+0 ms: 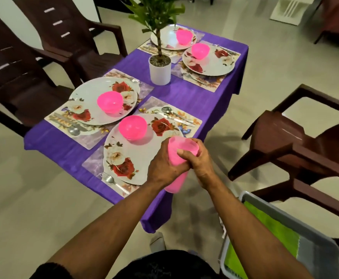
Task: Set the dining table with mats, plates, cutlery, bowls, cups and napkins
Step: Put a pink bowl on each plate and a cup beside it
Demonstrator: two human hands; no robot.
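Observation:
Both my hands hold a stack of pink cups [176,156] just off the table's near right corner. My left hand [164,168] wraps the lower part of the stack and my right hand [198,160] grips the top cup at its rim. The table, under a purple cloth [184,93], carries several floral mats, each with a flowered plate and a pink bowl. The nearest plate [136,158] holds a pink bowl [132,127]. A fork [112,181] lies at its near side, and a spoon and knife [176,115] lie on its far side.
A potted plant [160,67] stands in a white pot at the table's middle. Dark brown chairs stand at the left [24,63] and right [297,137]. A grey bin [315,248] with green napkins [265,228] is at the lower right.

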